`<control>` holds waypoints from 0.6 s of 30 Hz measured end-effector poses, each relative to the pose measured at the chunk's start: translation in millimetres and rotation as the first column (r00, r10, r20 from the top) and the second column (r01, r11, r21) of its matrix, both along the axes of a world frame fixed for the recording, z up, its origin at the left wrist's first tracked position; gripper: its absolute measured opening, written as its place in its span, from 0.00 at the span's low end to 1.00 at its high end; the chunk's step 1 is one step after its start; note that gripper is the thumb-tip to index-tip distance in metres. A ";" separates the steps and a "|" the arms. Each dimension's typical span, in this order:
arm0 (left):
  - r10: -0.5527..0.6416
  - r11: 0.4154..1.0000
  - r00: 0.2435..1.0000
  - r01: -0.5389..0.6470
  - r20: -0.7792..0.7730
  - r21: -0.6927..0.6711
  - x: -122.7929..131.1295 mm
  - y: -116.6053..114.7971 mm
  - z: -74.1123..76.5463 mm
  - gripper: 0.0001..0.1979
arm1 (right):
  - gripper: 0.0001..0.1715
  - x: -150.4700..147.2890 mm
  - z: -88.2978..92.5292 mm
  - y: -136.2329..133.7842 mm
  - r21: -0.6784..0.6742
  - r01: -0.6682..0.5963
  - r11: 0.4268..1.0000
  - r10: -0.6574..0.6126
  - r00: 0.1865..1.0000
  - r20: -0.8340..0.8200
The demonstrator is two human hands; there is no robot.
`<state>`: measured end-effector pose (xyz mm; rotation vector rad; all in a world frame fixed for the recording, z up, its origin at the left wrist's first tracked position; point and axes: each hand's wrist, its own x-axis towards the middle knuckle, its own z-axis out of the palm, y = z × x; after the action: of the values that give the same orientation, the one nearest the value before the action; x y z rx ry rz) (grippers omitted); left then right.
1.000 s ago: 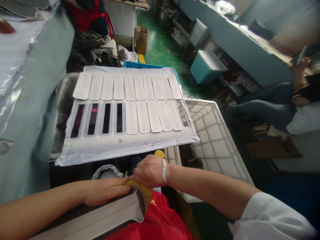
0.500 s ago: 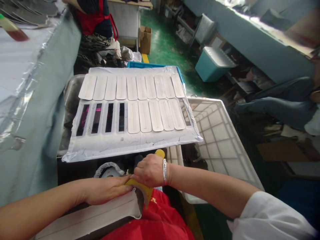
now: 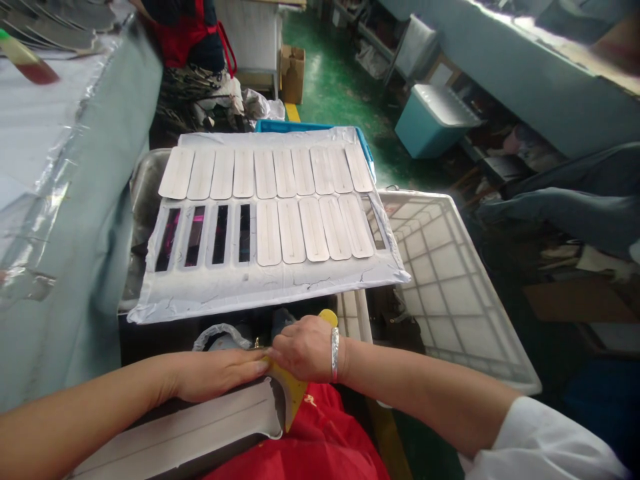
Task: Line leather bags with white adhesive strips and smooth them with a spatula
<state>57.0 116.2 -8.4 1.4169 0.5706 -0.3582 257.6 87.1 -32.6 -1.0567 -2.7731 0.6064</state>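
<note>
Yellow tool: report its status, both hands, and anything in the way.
Right hand closed on yellow tool. Left hand laid along white-faced piece. Tool at piece's right end. White-covered board beyond, not between hands.

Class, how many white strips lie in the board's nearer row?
5 white strips: one just right of the dark slots, four following rightward; none seems hidden.

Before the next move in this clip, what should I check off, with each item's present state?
1. Right hand gripping the yellow tool: ok.
2. Left hand on the white-panelled piece: ok.
3. Left hand well away from the yellow tool: not ok, its fingertips are right beside it.
4. Tool's edge touching the piece: cannot tell.
5. Pale strips covering every opening in the white board: not ok, several show uncovered.
</note>
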 end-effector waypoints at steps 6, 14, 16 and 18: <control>-0.034 0.995 0.999 0.035 -0.019 0.091 1.5 -4.8 -0.1 0.26 | 0.20 1.3 -1.1 -14.7 0.006 0.062 0.998 -0.062 0.998 -0.001; -0.018 0.977 0.994 0.040 -0.108 0.211 0.1 -10.1 2.1 0.24 | 0.20 -2.5 8.0 -19.5 -0.030 0.082 0.996 -0.080 0.995 0.067; 0.000 0.973 0.994 0.025 -0.105 0.231 1.3 -11.7 1.9 0.24 | 0.20 -2.5 9.8 -22.7 -0.051 0.104 0.993 -0.099 0.991 0.088; 0.012 0.969 0.994 0.015 -0.107 0.248 3.0 -13.1 1.5 0.24 | 0.19 -1.8 10.5 -26.1 -0.061 0.131 0.990 -0.125 0.987 0.097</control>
<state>60.0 103.1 -6.9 1.6456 0.7224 -0.3756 255.8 61.0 -22.1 -1.2973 -2.7527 0.6530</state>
